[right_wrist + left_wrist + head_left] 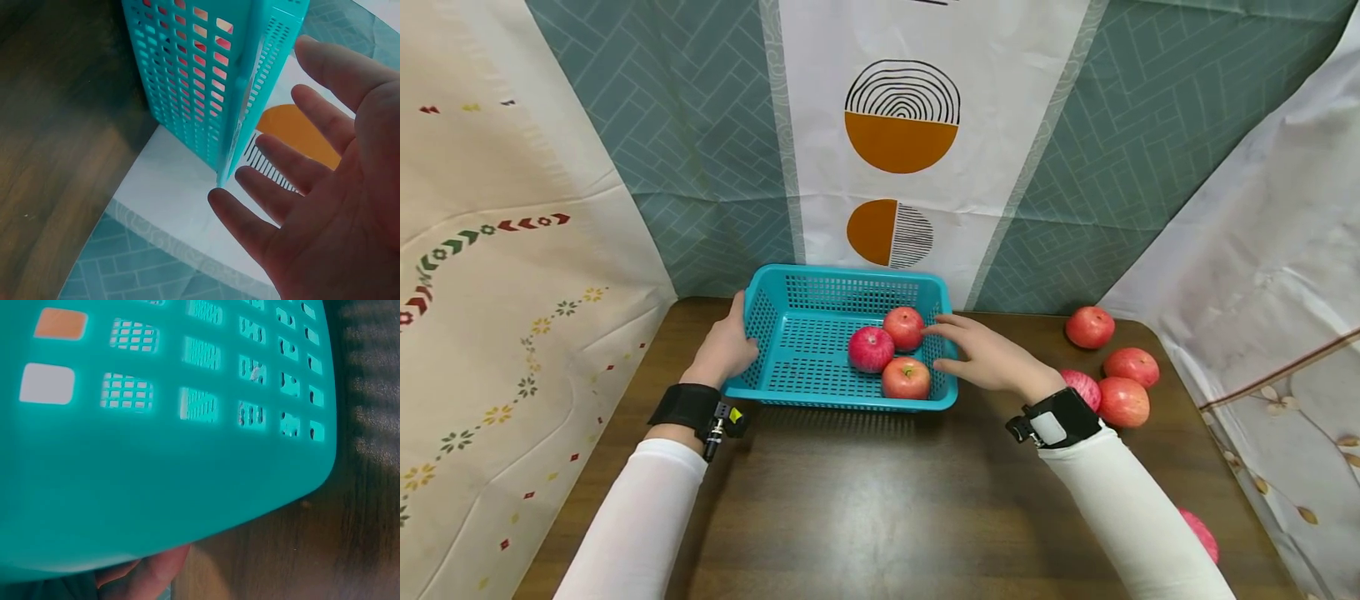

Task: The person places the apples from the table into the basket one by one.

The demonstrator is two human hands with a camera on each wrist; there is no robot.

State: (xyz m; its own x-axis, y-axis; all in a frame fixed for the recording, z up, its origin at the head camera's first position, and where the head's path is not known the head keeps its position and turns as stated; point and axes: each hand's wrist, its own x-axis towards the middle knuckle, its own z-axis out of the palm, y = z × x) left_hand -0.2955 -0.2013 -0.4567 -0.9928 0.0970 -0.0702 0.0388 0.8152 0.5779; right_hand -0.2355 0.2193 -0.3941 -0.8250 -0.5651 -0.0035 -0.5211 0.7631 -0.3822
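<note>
A turquoise plastic basket (pixel 805 400) with slotted walls stands at the far side of the table. Three red apples, including one apple (pixel 906 378) nearest the front, lie together in its right half. My left hand (pixel 724 343) grips the basket's left rim; in the left wrist view part of that hand's fingers (pixel 159 572) shows past the rim, the rest hidden behind the wall. At the right rim my right hand (pixel 981 350) is spread, its fingertips over the edge near the apples. The right wrist view shows this hand's fingers (pixel 281 162) straight and apart, holding nothing.
To the right lie several more apples, among them one apple (pixel 1090 327) at the back and one apple (pixel 1199 533) partly behind the right sleeve. The brown wooden table (pixel 850 517) meets a patterned cloth (pixel 902 117) at the back, with cloths at both sides.
</note>
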